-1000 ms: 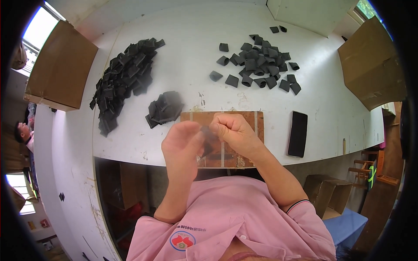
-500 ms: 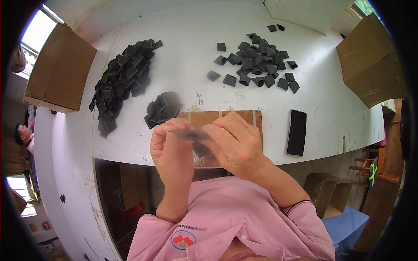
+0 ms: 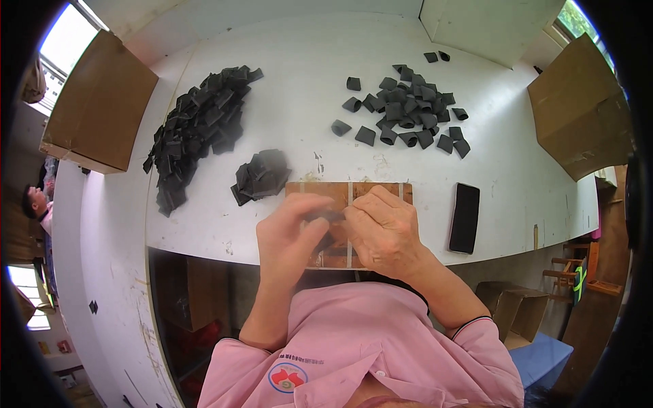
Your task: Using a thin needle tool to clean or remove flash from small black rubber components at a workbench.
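My left hand [image 3: 289,234] and my right hand [image 3: 384,228] meet above a brown board [image 3: 311,190] with pale strips, near the table's front edge. Between their fingertips is a small black fabric piece [image 3: 328,215], partly hidden and blurred. Both hands pinch it, the right with its fingers curled in. Under the hands another dark piece [image 3: 325,243] shows on the board, mostly covered. A small stack of flat black pieces [image 3: 262,175] lies just beyond my left hand. Farther left spreads a large heap of flat black pieces [image 3: 204,119].
Short black fabric tubes [image 3: 408,105] lie scattered at the far right, several with open ends showing. A black phone [image 3: 464,217] rests right of the board. Cardboard boxes stand at the left [image 3: 102,102] and right [image 3: 578,105] of the white table [image 3: 299,88]. A person [image 3: 37,204] is at far left.
Both hands have come down a little toward the board and closer together, with the black fabric piece still between them. The left hand has shifted right. The whole view has tilted slightly.
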`<state>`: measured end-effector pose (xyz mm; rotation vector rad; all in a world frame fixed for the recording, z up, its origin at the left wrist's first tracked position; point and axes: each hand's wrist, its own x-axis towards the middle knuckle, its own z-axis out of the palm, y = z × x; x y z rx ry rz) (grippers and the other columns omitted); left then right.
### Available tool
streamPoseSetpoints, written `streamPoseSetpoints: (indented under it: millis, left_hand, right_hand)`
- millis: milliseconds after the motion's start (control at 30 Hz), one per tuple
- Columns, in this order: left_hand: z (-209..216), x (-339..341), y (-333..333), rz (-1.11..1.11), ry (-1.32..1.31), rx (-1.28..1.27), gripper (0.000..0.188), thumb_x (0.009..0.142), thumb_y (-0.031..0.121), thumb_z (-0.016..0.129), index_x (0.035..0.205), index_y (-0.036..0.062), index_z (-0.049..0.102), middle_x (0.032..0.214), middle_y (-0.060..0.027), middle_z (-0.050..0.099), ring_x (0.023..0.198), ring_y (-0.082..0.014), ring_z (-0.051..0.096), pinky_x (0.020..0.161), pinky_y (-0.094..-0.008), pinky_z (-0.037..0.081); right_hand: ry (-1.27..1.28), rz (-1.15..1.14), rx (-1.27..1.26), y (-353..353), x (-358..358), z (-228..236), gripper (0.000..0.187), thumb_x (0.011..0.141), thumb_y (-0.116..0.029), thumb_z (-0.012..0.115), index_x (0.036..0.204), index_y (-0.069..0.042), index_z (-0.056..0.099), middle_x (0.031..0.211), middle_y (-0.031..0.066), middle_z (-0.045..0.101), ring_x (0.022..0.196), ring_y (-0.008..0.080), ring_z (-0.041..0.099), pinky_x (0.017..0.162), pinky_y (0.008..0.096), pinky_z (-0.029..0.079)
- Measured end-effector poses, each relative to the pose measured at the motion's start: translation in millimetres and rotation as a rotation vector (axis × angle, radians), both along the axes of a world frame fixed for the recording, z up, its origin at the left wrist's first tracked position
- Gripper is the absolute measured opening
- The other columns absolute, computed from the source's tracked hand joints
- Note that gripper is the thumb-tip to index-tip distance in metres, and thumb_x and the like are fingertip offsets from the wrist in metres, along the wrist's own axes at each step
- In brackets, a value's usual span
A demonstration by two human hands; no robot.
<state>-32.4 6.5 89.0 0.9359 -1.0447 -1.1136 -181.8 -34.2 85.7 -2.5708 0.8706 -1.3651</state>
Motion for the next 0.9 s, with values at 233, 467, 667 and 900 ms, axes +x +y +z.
streamPoseSetpoints:
  millis: [233,467,667,900]
  left_hand:
    - [13.0,-0.2,-8.6,0.138,-0.649,-0.301,0.016,0.070,-0.005,0.060,0.085,0.0021,0.062,0.077,-0.0062,0.058,0.069,-0.0152,0.054,0.055,-0.0236,0.043]
    - [-25.5,9.4,-8.0,0.104,-0.215,-0.189,0.014,0.071,-0.004,0.060,0.083,0.0018,0.063,0.075,-0.0064,0.059,0.065,-0.0141,0.053,0.056,-0.0224,0.041]
    - [-25.1,1.0,-3.7,0.117,-0.251,-0.157,0.010,0.074,0.001,0.064,0.082,-0.0034,0.062,0.078,-0.0096,0.058,0.072,-0.0137,0.050,0.062,-0.0222,0.040]
    - [-69.9,3.6,3.8,0.295,-0.190,0.076,0.021,0.074,0.008,0.063,0.091,-0.0014,0.057,0.088,-0.0102,0.057,0.079,-0.0208,0.055,0.066,-0.0271,0.043]
  right_hand:
    - [-0.187,0.121,0.417,-3.0,-2.9,7.9,0.015,0.066,-0.008,0.066,0.076,-0.002,0.057,0.072,0.0066,0.054,0.066,0.0216,0.053,0.053,0.0306,0.044]
    - [-0.092,0.073,0.235,-0.5,11.3,10.8,0.012,0.065,-0.006,0.065,0.073,-0.004,0.055,0.070,0.0044,0.051,0.064,0.0199,0.052,0.050,0.0282,0.043]
    - [-0.062,0.017,0.192,4.0,7.0,7.5,0.017,0.060,0.001,0.066,0.075,-0.001,0.058,0.070,0.0067,0.052,0.060,0.0218,0.050,0.047,0.0292,0.041]
    - [-0.634,0.260,1.052,-20.7,-15.8,38.4,0.014,0.082,-0.013,0.058,0.082,0.000,0.060,0.065,0.0024,0.055,0.057,0.0077,0.050,0.047,0.0194,0.038]
